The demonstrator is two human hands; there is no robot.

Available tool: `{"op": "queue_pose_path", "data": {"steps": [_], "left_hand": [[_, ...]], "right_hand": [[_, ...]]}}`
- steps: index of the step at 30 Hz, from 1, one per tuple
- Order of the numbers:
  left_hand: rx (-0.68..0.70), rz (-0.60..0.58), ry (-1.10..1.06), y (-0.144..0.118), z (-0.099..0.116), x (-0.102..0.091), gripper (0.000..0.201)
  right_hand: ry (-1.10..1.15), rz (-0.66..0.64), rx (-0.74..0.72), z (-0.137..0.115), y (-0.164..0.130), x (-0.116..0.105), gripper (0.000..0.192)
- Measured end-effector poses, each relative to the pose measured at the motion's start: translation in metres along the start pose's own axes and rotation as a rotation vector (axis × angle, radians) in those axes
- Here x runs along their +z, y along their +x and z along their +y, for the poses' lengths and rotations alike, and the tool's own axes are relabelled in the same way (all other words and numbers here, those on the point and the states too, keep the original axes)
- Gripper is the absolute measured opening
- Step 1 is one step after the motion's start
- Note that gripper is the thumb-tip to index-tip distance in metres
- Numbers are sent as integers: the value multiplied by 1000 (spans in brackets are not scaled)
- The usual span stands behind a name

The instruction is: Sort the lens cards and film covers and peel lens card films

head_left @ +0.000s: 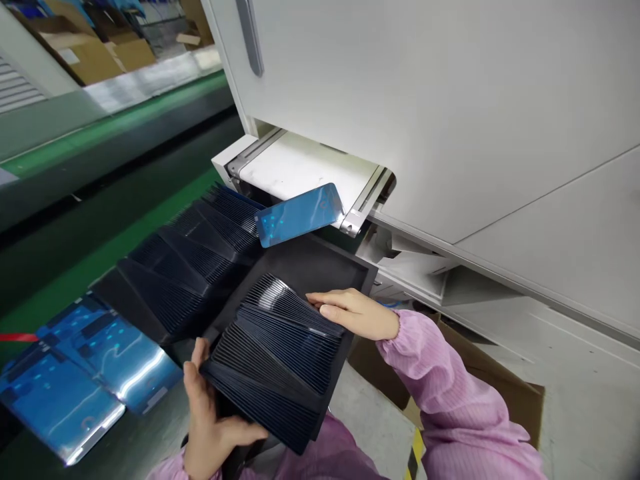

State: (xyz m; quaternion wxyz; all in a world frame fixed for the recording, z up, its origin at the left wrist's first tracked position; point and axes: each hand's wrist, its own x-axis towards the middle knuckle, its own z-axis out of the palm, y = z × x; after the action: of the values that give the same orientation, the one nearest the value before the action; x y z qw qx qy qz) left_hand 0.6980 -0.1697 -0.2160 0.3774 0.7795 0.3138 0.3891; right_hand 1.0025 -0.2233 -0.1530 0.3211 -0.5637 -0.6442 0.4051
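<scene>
A fanned stack of thin dark panels (280, 353) sits between my two hands, over a black tray (295, 257). My left hand (213, 413) grips the stack's near left side, thumb along the front edge and fingers around the corner. Along the upper right edge, my right hand (355, 312) presses with its fingers together. Beyond the tray, a blue film-covered panel (300, 215) lies tilted at the end of a white conveyor belt (305, 167). More dark panels (190, 253) stand in a long fanned row at the left.
Several blue shiny panels (100, 367) lie on the bench at lower left. A white machine cabinet (425, 100) stands over the conveyor. Below it are a shelf with white boxes (410, 263) and a cardboard box (490, 380). A green conveyor line (125, 127) runs at left.
</scene>
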Motion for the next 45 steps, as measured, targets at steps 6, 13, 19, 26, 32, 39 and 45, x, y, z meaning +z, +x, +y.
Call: {"op": "queue_pose_path", "data": {"steps": [6,13,19,26,32,39,45], "left_hand": [[-116,-46,-50,6,3,8,127],[-175,-76,-85,8,7,7,129],[-122,-72,-71,6,5,-1,131],[65,156,0,12,26,-19,72],[389,-474,403,71,74,-11,54],[481,-607,596,88,85,21,54],[493,-601,651,80,84,20,54]], "right_hand": [[20,118,139,-12,3,15,44],[157,99,205,-12,0,16,43],[159,8,84,-16,-6,4,42],[159,-106,43,-16,-12,-6,41],[55,-149,7,-20,-12,-7,42],[-53,-102,-3,-25,-17,-1,42],[-135,-42,-1,-27,-22,3,44]]}}
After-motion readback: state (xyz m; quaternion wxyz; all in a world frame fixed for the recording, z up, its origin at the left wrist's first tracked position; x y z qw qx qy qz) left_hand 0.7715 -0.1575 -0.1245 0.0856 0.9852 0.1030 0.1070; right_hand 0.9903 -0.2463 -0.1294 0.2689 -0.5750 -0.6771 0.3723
